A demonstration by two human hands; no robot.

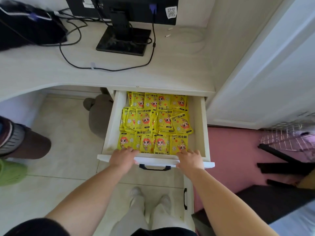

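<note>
Obs.: The drawer [111, 123] under the desk [51, 70] is pulled well out toward the person. It is filled with yellow hand-warmer packets [153, 123], lying flat and overlapping in roughly three rows.

Hands: Both are at the drawer's near edge.
- The left hand [123, 156] lies over the front panel [156, 160] near its left end. Its fingers are fairly straight and close together, and the tips rest on the leftmost packets of the front row [161, 143].
- The right hand [190, 159] mirrors it near the right end. Its fingers are slightly spread, with the tips on the rightmost packet of that row.
- Both thumbs sit lower, against the outer face of the panel. I cannot tell whether they press it.
- Neither hand has a packet pinched or lifted.

Key relation:
- The front row lies directly under and just ahead of the fingertips.
- The row runs left to right, parallel to the front panel, while each packet's long side points front to back.
- The two hands bracket the row, one at each end, and neither is nearer than the other. The middle packets lie between them, untouched.

Judgement:
- The work in hand looks like squaring up or gathering the front row. Sweeping the hands inward along the row's axis would bunch the packets toward the centre.
- A forward push would instead send the row under the second one, or start the drawer sliding in.
- The handle [154, 167] sits below and between the hands, with neither hand on it.
</note>
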